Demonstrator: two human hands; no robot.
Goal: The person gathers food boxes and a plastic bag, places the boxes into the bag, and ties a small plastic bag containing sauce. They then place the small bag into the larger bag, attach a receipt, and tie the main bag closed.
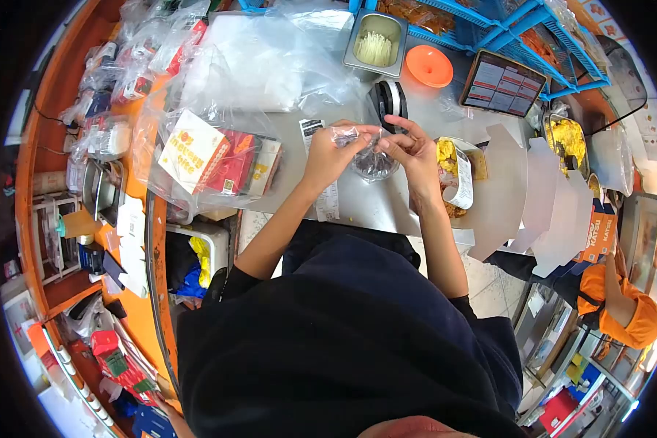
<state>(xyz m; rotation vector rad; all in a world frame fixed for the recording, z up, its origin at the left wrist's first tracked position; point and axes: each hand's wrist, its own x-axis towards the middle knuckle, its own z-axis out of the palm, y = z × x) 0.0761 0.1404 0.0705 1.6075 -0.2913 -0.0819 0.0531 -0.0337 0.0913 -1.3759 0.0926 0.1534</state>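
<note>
Both hands are raised over the metal counter, close together. My left hand point(336, 152) pinches one side of the gathered top of a small clear plastic bag point(374, 165). On the other side, my right hand point(410, 150) grips the same top with thumb and finger, its other fingers raised. The bag hangs just below and between the hands; what lies in it is hard to make out. A printed receipt point(328, 198) lies beside my left forearm. Right of my right hand stands an open box point(495, 182) with yellow food point(447, 156) and a white-lidded cup.
A clear bag holding printed boxes point(228, 162) sits at the left. Behind are plastic sheets point(248, 62), a metal container point(376, 44), an orange bowl point(429, 66), a tablet point(502, 83) and blue baskets point(489, 33). A person in orange point(624, 306) is at the far right.
</note>
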